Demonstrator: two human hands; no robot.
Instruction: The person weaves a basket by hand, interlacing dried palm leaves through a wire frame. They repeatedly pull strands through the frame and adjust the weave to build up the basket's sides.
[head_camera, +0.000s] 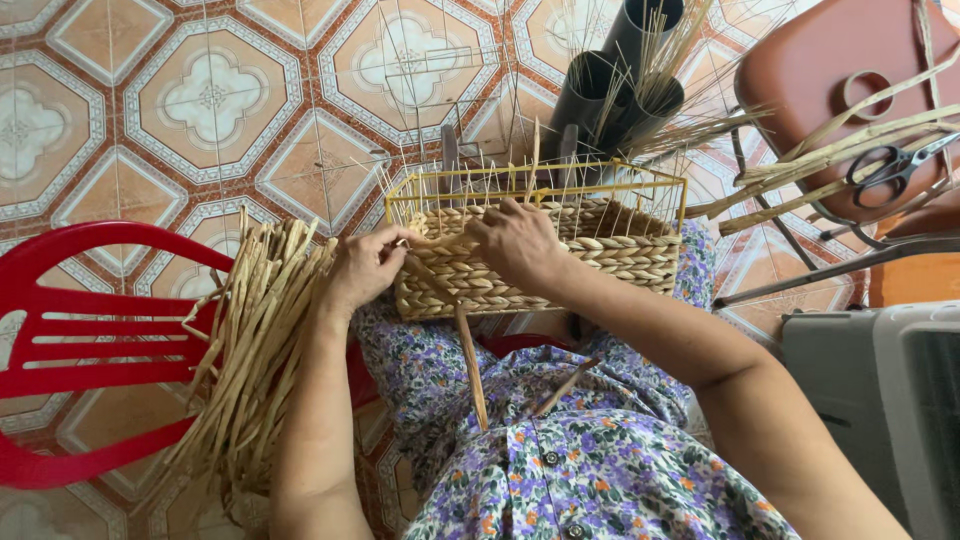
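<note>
Floor (210, 95): tiled, terracotta and cream pattern, under everything.
Red plastic chair (95, 340): at left, carrying part of the straw bundle.
Brown stool (830, 70): at top right, with loose flat strips and a ring of tape on the seat.
Grey appliance (885, 400): at right edge, only partly seen.
Floral dress (560, 450): purple and orange flowers, covering the lap below the basket.
Bundle of dried straw strands (255, 360): thick, pale brown, lying between the chair and the left forearm, touching the arm.
Half-woven basket (545, 250): rectangular, resting on the lap in the middle; lower part already woven with twisted rope, upper part only a yellow wire frame with thin upright spokes.
Dark tubes (615, 85): three, behind the basket, holding thin stalks.
Left hand (370, 265): at the near left corner of the basket, fingers closed, pinching a strand against the weave.
Right hand (520, 245): on the front wall of the basket, just beside the left hand, fingers curled and pressing on the woven rows; a strand under them, exact grip not possible to tell.
Loose strand (470, 365): hanging from the basket down over the dress.
Scissors (895, 165): black handles, on the stool edge, well apart from both hands.
</note>
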